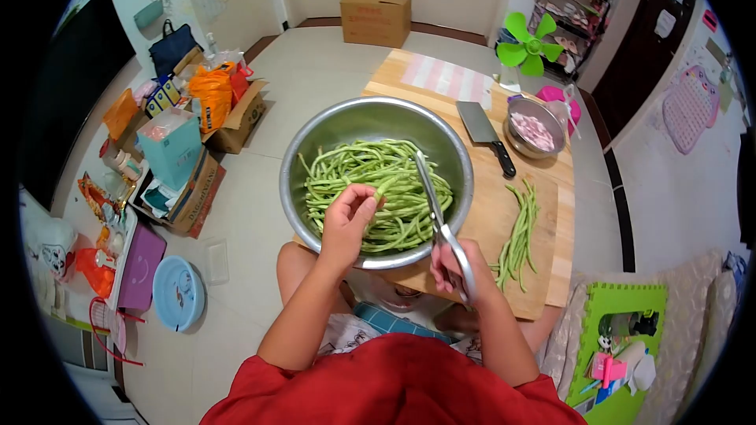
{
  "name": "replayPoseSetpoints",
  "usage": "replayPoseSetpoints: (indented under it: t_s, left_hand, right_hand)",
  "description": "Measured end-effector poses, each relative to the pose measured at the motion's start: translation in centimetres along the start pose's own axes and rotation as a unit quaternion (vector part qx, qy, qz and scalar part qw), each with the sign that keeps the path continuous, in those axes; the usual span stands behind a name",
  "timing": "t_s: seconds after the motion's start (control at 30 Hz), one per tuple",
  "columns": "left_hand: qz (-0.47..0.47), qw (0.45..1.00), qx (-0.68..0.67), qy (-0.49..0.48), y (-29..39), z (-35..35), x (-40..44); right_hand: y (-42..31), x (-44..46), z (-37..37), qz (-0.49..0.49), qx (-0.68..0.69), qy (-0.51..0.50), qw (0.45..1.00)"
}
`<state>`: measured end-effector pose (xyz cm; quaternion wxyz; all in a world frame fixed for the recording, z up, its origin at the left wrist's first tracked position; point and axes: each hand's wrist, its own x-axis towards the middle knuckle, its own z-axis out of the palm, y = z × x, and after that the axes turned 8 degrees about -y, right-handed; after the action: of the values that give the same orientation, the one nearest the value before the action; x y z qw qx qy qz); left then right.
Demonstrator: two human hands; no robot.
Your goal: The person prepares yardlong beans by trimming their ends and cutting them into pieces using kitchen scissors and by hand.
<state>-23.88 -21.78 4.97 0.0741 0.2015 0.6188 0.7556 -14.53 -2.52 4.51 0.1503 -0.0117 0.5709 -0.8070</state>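
Note:
A big steel bowl full of long green beans stands in front of me. My left hand is closed over the near left part of the bowl, pinching a green bean between thumb and fingers. Metal scissors are gripped in my right hand at the bowl's right rim. Their blades point away from me over the beans, and their tips lie close together. More green beans lie in a loose bundle on the cutting board, to the right of my right hand.
A cleaver with a black handle lies behind the board, beside a small steel bowl of pale pink meat pieces. All stand on a wooden table. A green fan is at the far right. Cardboard boxes and a blue basin sit at left.

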Motion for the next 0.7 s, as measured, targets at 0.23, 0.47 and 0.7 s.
replayPoseSetpoints:
  t_s: [0.23,0.47,0.7]
  left_hand:
    - [0.065,0.99,-0.128,-0.011,0.2,-1.3,0.7]
    - [0.035,0.964,-0.23,-0.131,0.0,-1.8,0.3]
    - [0.048,0.971,-0.189,-0.139,-0.2,-1.5,0.1]
  right_hand:
    - [0.1,-0.7,0.9,0.063,-0.106,-0.091,0.988]
    - [-0.5,-0.9,2.0,0.083,-0.089,-0.118,0.986]
    - [-0.7,-1.0,2.1,0.092,-0.103,-0.13,0.982]
